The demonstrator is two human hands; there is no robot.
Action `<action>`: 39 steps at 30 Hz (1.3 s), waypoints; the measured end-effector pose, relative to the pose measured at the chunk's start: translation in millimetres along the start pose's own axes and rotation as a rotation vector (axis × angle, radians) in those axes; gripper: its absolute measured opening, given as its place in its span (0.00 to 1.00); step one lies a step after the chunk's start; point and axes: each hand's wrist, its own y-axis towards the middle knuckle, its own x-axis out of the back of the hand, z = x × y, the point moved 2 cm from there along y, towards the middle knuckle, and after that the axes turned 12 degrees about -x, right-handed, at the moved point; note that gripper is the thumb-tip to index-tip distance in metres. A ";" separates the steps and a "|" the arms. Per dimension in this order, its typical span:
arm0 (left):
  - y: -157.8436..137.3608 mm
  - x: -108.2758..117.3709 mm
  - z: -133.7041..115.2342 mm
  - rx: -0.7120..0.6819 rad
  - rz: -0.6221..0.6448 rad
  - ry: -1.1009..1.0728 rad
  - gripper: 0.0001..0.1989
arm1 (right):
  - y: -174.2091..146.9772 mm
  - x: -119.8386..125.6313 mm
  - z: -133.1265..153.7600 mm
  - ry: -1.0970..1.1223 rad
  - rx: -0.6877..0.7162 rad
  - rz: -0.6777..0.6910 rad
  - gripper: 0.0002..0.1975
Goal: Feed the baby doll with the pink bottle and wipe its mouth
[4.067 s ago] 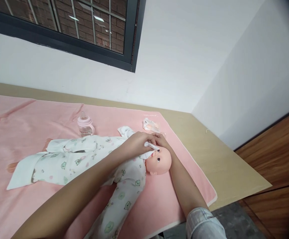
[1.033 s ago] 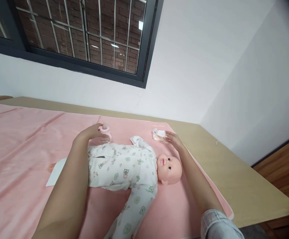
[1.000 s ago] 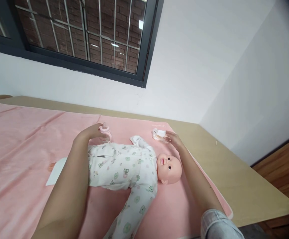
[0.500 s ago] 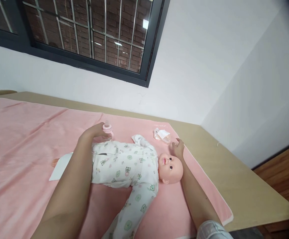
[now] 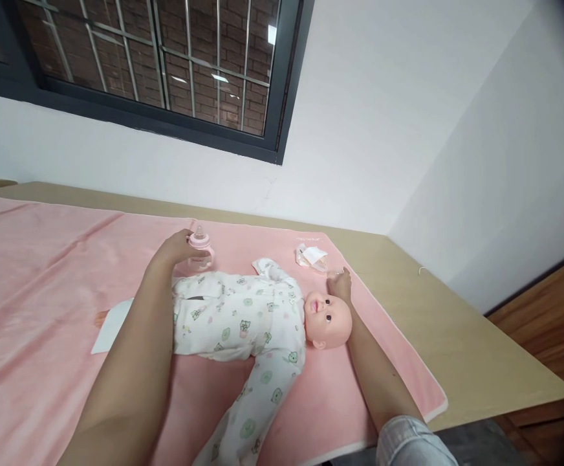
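Observation:
My left hand (image 5: 181,247) is wrapped round a pink-and-clear baby bottle (image 5: 200,241), which stands upright with its nipple on top. A baby doll (image 5: 328,318) in a white patterned outfit (image 5: 233,317) lies on its back, head to the right. My left forearm crosses over the doll's leg end and hides part of it. Beyond the doll's head, my right hand (image 5: 341,285) has its fingers curled together; a small clear edge shows by the fingertips, too faint to name. Just left of that hand lies a clear plastic packet (image 5: 312,256) with something white on it.
A pink blanket (image 5: 59,259) with some creases covers much of the wooden tabletop (image 5: 408,291). Part of a white sheet (image 5: 112,327) shows at the left by the doll's foot. Behind stand a white wall (image 5: 340,129) and a barred window (image 5: 165,71).
The whole view has shifted slightly, so things appear a little further left. My left hand stays on the baby bottle. The right hand remains beyond the doll's head, its fingers curled.

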 end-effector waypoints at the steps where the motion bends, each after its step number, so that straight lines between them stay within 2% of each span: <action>1: -0.6 0.6 -3.2 -0.007 -0.017 -0.030 0.30 | 0.9 0.3 -0.4 0.003 -0.001 0.002 0.44; 6: -2.3 0.1 -28.8 -0.087 -0.087 -0.239 0.34 | 1.5 4.5 -1.2 0.060 -0.049 -0.007 0.43; 11: -5.3 -2.9 -66.6 -0.125 -0.134 -0.425 0.35 | 0.7 11.7 1.9 0.168 -0.083 -0.026 0.40; 15: -10.8 -12.0 -99.0 -0.230 -0.078 -0.528 0.39 | 5.4 24.1 17.0 0.440 -0.052 -0.004 0.38; 18: -17.0 -22.2 -119.2 -0.286 0.009 -0.640 0.46 | 1.0 41.9 43.7 0.598 0.014 -0.006 0.39; 21: -25.3 -30.8 -137.2 -0.344 0.116 -0.715 0.46 | -21.1 65.0 80.7 0.689 0.164 0.071 0.38; 25: -41.5 -37.5 -161.7 -0.435 0.206 -0.702 0.43 | -75.8 96.1 127.2 0.763 0.427 0.259 0.37; 29: -60.7 -46.5 -185.8 -0.532 0.287 -0.635 0.43 | -129.5 116.4 150.4 0.763 0.605 0.359 0.35; 33: -73.2 -59.0 -200.6 -0.583 0.338 -0.623 0.42 | -153.9 118.1 153.0 0.780 0.663 0.422 0.36; 39: -73.7 -65.6 -202.5 -0.598 0.267 -0.433 0.44 | -157.7 104.5 150.4 0.700 0.634 0.575 0.31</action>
